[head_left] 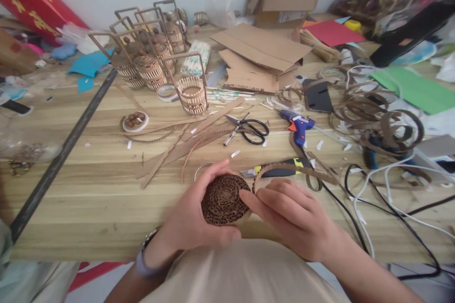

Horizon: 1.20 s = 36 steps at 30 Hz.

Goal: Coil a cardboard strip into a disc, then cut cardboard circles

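Note:
My left hand (194, 215) is wrapped round the side of a round coil of corrugated cardboard (225, 199), its ridged spiral face turned up. A curved cardboard strip (284, 166) runs off to the right of the coil. My right hand (289, 210) pinches that strip near the coil's right edge, with one finger extended onto the coil's face. Just beyond my hands lies a yellow and black utility knife (279, 168), its blade partly out. Black-handled scissors (254, 130) and a blue glue gun (298, 125) rest farther off on the wooden table (106, 199).
Several small handled baskets (192, 94) stand at the back left, near a dish of brown beads (135, 120). Cardboard sheets (261, 49) lie at the back. To the right are coiled cardboard strips (377, 109), a phone (317, 94) and tangled cables (394, 215).

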{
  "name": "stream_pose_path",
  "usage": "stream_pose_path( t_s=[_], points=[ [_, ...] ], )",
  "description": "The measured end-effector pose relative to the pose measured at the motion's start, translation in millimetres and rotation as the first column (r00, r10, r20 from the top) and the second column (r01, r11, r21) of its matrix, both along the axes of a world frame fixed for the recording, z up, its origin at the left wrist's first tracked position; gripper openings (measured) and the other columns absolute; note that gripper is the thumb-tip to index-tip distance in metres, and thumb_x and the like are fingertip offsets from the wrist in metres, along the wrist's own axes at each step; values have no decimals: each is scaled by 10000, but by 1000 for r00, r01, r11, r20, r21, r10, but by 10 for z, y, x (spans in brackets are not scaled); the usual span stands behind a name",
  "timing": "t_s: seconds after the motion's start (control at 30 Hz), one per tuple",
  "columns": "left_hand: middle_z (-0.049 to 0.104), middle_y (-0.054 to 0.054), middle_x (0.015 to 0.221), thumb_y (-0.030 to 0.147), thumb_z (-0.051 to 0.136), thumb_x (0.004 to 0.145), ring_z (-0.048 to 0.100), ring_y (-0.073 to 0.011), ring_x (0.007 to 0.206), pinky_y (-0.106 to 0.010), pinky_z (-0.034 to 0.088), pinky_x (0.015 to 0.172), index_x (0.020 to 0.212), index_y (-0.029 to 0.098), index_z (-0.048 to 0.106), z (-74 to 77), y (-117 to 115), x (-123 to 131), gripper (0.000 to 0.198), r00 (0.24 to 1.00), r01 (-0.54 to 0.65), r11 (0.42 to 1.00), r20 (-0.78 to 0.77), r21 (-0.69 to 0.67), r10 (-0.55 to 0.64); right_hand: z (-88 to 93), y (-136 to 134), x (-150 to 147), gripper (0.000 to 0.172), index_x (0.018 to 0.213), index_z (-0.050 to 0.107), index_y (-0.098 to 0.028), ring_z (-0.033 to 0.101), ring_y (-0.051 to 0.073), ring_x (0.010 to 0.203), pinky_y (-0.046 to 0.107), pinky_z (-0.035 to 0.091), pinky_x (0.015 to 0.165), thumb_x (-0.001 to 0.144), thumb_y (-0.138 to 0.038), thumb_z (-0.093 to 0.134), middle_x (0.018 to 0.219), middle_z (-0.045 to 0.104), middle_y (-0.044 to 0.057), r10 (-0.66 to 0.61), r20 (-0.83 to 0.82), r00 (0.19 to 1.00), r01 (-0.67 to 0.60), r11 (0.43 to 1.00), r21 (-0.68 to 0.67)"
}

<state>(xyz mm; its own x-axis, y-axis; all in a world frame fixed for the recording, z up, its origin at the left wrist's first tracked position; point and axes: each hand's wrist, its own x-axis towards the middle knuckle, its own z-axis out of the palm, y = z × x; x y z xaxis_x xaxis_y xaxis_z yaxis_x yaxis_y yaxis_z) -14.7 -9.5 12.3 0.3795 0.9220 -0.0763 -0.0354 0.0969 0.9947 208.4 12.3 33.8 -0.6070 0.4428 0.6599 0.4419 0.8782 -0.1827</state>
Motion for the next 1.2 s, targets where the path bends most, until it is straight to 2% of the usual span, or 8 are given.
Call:
stream_pose_path(
  t_s=[0.2,0.37,0.5,0.63,0.83,0.93,1.03,1.2],
  points=[
    [621,-84,1334,517,956,555,603,-339,1232,-492,458,1088,1472,336,470,-36,-17,-18,1053,960,125,991,247,48,-133,-11,32,56,98,1001,631,-170,639,133,667,278,548,659,1027,-116,553,772,689,1,44,-155,987,-73,980,-186],
    [459,-122,1560,519,949,567,430,-407,1423,-592,322,1182,1517,343,412,-9,127,-55,1105,984,87,996,-160,25,-82,47,137,106,285,1118,648,-120,670,184,691,319,576,647,1028,-61,384,754,722,45,78,70,995,-80,996,30],
    [595,-163,1411,521,921,571,555,-453,1278,-626,465,1033,1472,245,460,83,169,71,1049,889,-12,996,-457,-84,-27,61,182,99,330,1086,682,-128,667,181,682,318,583,634,999,-45,375,762,744,45,83,199,976,-114,982,150],
    [680,-92,1184,371,862,654,667,-343,1058,-520,561,903,1409,234,457,139,127,223,867,892,-57,998,-451,-37,34,79,141,57,313,1082,697,-131,687,189,719,339,589,660,992,-62,407,797,756,49,126,256,959,-173,970,172],
    [626,-83,1243,255,802,690,627,-318,1127,-443,579,874,1385,267,418,169,118,240,794,958,-90,996,-276,-17,82,65,89,29,268,1022,732,-190,686,142,717,288,558,647,1004,-70,493,796,770,-2,51,165,985,-97,953,286],
    [597,-86,1309,200,809,687,605,-300,1173,-425,568,909,1381,288,409,139,106,222,806,966,-121,993,-232,-4,116,-84,14,23,219,1049,672,-197,713,167,779,317,566,699,1004,-92,485,925,788,45,60,-47,997,-58,997,58],
    [478,-89,1482,118,813,670,517,-311,1306,-439,530,986,1393,331,395,63,80,211,862,964,-132,990,-225,50,140,-223,-76,-15,145,1040,572,-230,713,189,768,332,581,663,938,-156,643,955,766,69,-39,-345,938,-56,964,-260],
    [331,-79,1586,142,845,697,413,-334,1407,-480,462,1079,1361,366,415,-25,66,206,822,972,-92,970,-192,226,137,-212,-112,-85,207,1131,629,-184,702,198,792,338,590,683,946,-96,601,914,734,80,-46,-361,931,-57,961,-270]
  ],
)
